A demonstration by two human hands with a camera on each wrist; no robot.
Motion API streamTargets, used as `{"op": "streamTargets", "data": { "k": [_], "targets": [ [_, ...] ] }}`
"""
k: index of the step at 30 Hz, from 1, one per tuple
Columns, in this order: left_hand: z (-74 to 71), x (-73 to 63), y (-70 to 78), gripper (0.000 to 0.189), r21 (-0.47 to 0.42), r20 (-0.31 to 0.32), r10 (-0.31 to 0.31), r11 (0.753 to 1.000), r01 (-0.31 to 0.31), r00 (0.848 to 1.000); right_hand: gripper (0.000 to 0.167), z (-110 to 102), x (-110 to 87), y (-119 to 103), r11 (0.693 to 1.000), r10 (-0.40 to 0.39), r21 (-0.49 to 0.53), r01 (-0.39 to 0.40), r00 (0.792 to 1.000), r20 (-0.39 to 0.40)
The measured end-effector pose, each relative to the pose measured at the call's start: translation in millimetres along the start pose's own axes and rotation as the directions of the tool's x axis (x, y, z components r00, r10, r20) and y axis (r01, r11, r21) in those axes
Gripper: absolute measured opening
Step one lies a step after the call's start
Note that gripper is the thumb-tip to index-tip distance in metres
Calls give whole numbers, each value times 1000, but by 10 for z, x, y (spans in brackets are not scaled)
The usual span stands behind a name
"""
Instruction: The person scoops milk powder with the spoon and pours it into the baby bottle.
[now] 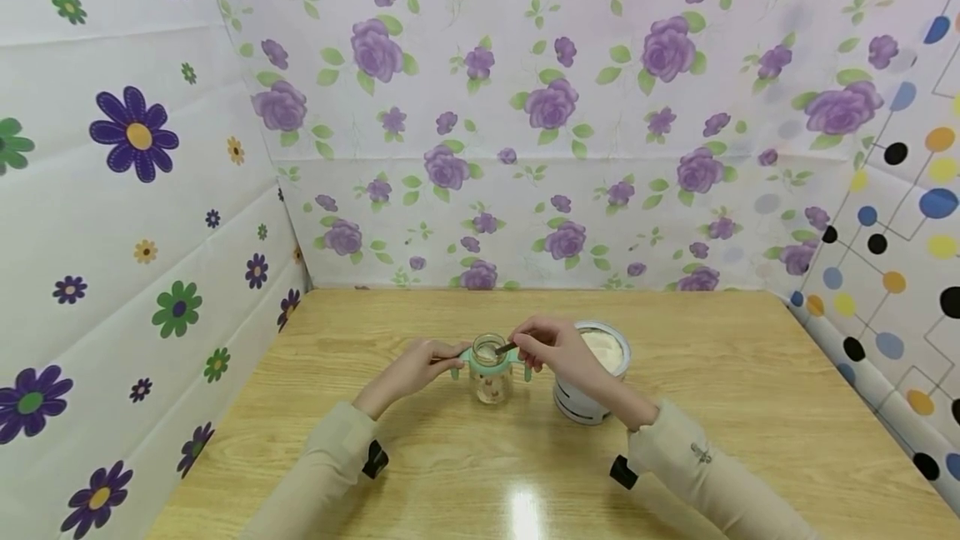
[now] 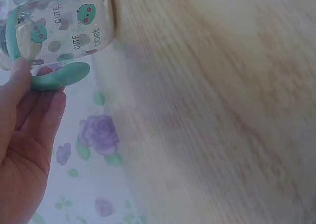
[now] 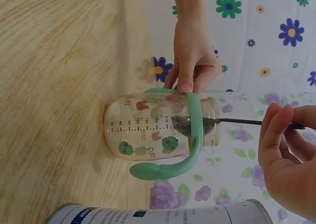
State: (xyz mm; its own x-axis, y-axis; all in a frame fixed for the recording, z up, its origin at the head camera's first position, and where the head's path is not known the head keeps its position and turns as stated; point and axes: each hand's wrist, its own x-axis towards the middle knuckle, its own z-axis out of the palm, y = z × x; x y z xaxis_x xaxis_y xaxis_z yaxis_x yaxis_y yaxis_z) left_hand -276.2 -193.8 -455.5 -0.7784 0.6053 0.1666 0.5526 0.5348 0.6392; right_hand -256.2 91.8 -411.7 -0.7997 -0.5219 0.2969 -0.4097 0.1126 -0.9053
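A clear baby bottle (image 1: 491, 387) with printed cartoon faces and a green two-handled collar stands upright on the table, its mouth uncovered. My left hand (image 1: 422, 367) pinches one green handle (image 2: 66, 76) between thumb and fingers. From the right, my right hand (image 1: 553, 347) holds a dark spoon (image 3: 242, 121) by its handle, between thumb and fingertips. The spoon passes through the bottle's mouth; its bowl (image 3: 200, 126) is inside the neck, seen through the clear wall. Beside the right forearm is a white tin (image 1: 581, 400) of pale powder (image 1: 603, 350), partly hidden by that arm.
Light wood-grain table (image 1: 712, 407) lies beneath everything. Flowered cloth (image 1: 525, 107) hangs behind it, with patterned sheets on the left and right sides. The tin stands close to the bottle's right handle (image 3: 163, 170). A dark wrist device (image 1: 375, 460) shows under the left sleeve.
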Motion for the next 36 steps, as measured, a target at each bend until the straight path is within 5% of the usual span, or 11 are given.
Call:
{"op": "streamTargets", "data": {
  "k": [13, 36],
  "targets": [
    [5, -4, -7, 29, 4, 3, -7, 1000, 7, 1000, 28, 35, -69, -48, 989, -13, -143, 26, 996, 91],
    [12, 8, 0, 20, 6, -17, 24, 1000, -24, 1000, 23, -121, -125, -73, 998, -6, -61, 13, 994, 105]
  ]
}}
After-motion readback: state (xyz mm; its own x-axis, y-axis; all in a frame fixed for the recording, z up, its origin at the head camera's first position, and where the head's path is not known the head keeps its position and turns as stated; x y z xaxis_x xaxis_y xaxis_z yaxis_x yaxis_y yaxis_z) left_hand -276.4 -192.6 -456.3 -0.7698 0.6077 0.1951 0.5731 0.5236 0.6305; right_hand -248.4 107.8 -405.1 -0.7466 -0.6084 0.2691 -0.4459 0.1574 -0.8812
